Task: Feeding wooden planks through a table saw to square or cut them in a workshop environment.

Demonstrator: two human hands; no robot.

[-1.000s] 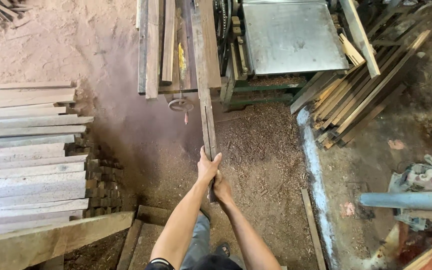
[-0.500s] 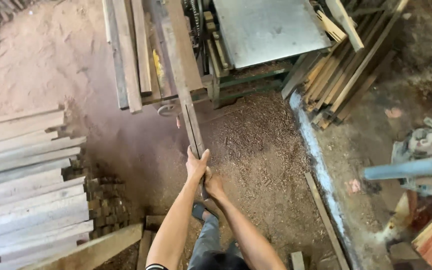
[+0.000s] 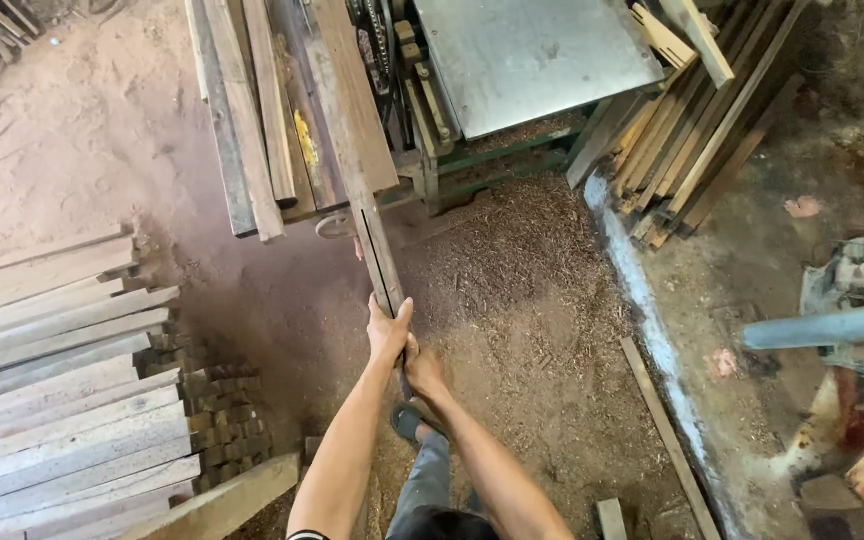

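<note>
Both hands clench the near end of a long plank [image 3: 380, 262], left hand [image 3: 389, 332] wrapped over it, right hand [image 3: 426, 372] just behind. Compared with half a second ago, the grip is unchanged and the plank reaches the same way, its far end among boards on the planer machine [image 3: 532, 60]. Stacked boards [image 3: 62, 380] crowd the left; sawdust floor [image 3: 542, 300] lies open to the right.

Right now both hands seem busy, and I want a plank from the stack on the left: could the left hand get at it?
Probably not at once: the left hand grips the long board together with the right hand. The plank stack lies off to the side with bare floor between.
</note>
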